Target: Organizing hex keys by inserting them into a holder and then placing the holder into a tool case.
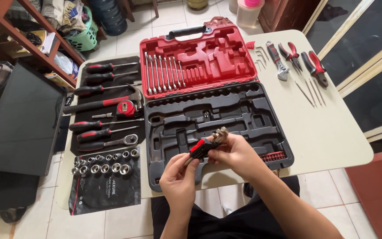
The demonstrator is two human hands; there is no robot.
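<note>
The person is holding a small red-and-black folding tool [203, 146] above the near edge of the open tool case [219, 128], both hands meeting over the case's black lower tray. The left hand [178, 179] is pinching the tool's handle end from below, thumb and fingers closed around it, while the right hand [237, 152] is wrapping over the top, its fingers closed on a fanned cluster of metal keys [220, 134] at the tool's far end. The red lid half is lying flat beyond, a row of wrenches [164, 73] seated in it. On a dark mat to the left, screwdrivers [100, 79], a hammer [105, 102], a tape measure [125, 108] and a ratchet [111, 142] are lying in a column, with sockets [105, 164] lined up nearer the person. To the right, hex keys [261, 57], an adjustable wrench [277, 59] and pliers [303, 59] are resting on the pale table [332, 137]. The risk here seems to be pinching — the metal keys are crowding close under the right fingertips, and one snapping shut could catch skin. The tool is also being held in mid-air with nothing under its handle end but the case's front rim, so a slip could drop it off the table edge.
</note>
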